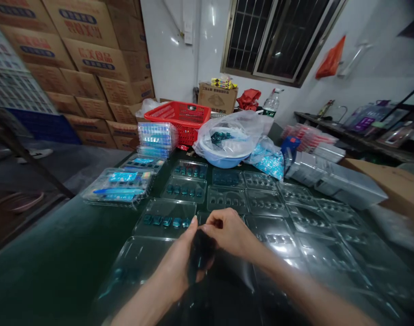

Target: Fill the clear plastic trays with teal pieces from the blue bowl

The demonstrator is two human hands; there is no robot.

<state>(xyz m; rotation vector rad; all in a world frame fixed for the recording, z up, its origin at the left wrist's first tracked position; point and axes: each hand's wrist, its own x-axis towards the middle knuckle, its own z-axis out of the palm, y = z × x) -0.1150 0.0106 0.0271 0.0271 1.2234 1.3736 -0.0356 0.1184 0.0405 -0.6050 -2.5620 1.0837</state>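
Observation:
My left hand (175, 265) is curled around a dark, glossy object (202, 249) whose kind I cannot make out, its thumb pointing up. Just to the right, my right hand (230, 231) pinches at the top of that object with thumb and forefinger; anything between these fingertips is too small to name. Beneath and around both hands lie rows of clear plastic trays (264, 202). On the left, a tray (169, 210) holds several small teal, block-like pieces (166, 221) in a row. Two trays behind it hold similar pieces.
Filled clear packs (120, 188) and a stack of packs (156, 138) stand on the left. Behind are a red basket (180, 118), a blue basin (223, 158) under a plastic bag, and a bag of light-blue packets (268, 160). Silvery stacked packs (336, 174) stand right.

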